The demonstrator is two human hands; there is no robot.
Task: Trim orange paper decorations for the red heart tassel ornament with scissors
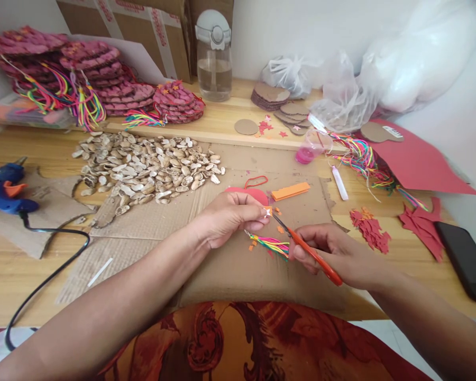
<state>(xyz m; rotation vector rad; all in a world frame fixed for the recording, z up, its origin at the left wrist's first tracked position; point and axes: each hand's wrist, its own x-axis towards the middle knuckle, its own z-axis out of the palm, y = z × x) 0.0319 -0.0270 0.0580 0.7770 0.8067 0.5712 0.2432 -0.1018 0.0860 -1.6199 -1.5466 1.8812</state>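
Between thumb and fingertips, my left hand (238, 214) pinches a small piece of orange paper (268, 211) with a white star shape on it. My right hand (325, 247) is closed around orange-handled scissors (315, 255), whose blades point at the orange piece. Below the hands lies a tassel of bright coloured cords (272, 244), among small orange scraps (281, 229). Partly hidden behind my left hand is a red paper disc (257, 196) with a red cord loop (256, 181). A folded orange paper strip (290, 191) rests just beyond.
Peanut shells (150, 164) spread over cardboard (143, 233) at left, near a blue glue gun (8, 188). Stacked pink discs (119, 95) and a water bottle (214, 58) stand behind. Red scraps (371, 231), a glue tube (339, 183) and a phone (464, 259) lie at right.
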